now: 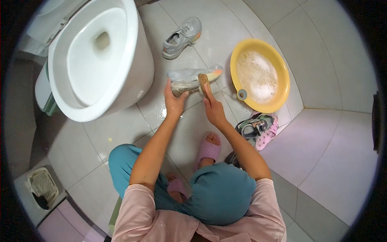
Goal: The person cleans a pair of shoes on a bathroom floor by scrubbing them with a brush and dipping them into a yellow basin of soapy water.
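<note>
My left hand (175, 101) grips the heel end of a light grey sneaker (184, 75), which lies tilted on its side above the tiled floor. In my right hand (214, 107) is a wooden scrub brush (204, 83), its bristles against the sole edge near the front of the shoe. The toe shows orange and pale yellow. A matching grey laced sneaker (181, 37) stands on the tiles beyond. To the right sits a yellow plastic basin (285, 81) of foamy, brownish water, with a grey round tab on its rim.
A white toilet (145, 66) stands close on the left. Dark patterned sneakers (254, 125) and a pink clog (267, 136) lie below the basin by the wall. The tiled floor (121, 130) has wet spots. A plastic basket (43, 184) is at lower left.
</note>
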Demonstrator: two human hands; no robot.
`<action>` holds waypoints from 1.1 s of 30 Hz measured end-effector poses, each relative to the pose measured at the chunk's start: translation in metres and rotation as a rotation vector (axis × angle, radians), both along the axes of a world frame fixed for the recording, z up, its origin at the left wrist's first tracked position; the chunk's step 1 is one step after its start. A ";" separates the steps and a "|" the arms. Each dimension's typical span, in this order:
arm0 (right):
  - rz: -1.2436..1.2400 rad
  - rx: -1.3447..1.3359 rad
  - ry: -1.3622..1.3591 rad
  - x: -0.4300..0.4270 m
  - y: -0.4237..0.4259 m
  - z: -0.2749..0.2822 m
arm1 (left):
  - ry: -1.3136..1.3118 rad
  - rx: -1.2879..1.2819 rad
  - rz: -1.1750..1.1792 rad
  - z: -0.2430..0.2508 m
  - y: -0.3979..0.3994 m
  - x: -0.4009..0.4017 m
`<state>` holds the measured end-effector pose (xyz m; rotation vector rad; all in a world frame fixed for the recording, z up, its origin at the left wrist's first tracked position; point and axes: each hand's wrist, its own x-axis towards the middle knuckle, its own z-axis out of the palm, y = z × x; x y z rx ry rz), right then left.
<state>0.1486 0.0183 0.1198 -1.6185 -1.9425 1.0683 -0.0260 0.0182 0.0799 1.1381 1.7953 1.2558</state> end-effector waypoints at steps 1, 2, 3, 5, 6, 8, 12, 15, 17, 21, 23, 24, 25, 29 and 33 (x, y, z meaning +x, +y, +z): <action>-0.008 -0.022 0.052 -0.002 -0.003 0.001 | -0.238 0.057 0.010 0.000 0.002 0.002; -0.006 -0.021 0.056 -0.003 -0.005 0.003 | -0.234 0.057 0.012 0.000 0.002 0.004; -0.036 -0.089 0.041 0.002 -0.006 0.008 | -0.219 0.023 0.038 0.010 0.005 0.016; -0.054 -0.155 0.042 -0.001 -0.010 0.019 | -0.186 -0.006 0.076 0.023 0.008 0.019; -0.051 -0.166 0.080 -0.002 -0.011 0.023 | -0.103 -0.007 0.158 0.030 0.011 0.020; -0.044 -0.176 0.123 -0.003 -0.010 0.026 | -0.015 -0.005 0.244 0.044 0.017 0.017; -0.084 0.010 0.216 0.011 -0.009 0.028 | 0.329 0.050 -0.009 0.110 0.034 0.014; -0.147 0.157 0.268 0.010 -0.008 0.029 | 0.453 0.078 -0.314 0.120 0.043 -0.002; -0.166 0.156 0.293 0.008 -0.008 0.032 | 0.481 0.087 -0.457 0.118 0.049 -0.009; -0.071 0.197 0.263 0.005 -0.002 0.037 | 0.269 0.184 -0.452 0.097 0.057 -0.002; -0.055 0.189 0.239 0.001 -0.001 0.039 | 0.269 0.267 -0.427 0.091 0.059 0.004; -0.079 0.156 0.239 -0.001 -0.003 0.038 | 0.322 0.247 -0.385 0.090 0.059 0.008; -0.090 0.140 0.239 -0.003 -0.005 0.036 | 0.377 0.226 -0.343 0.089 0.060 0.011; -0.081 0.261 0.280 -0.011 -0.006 0.030 | 0.474 0.120 -0.296 0.090 0.060 0.019; -0.095 0.220 0.198 -0.016 0.036 0.058 | 0.526 0.092 -0.264 0.092 0.055 0.026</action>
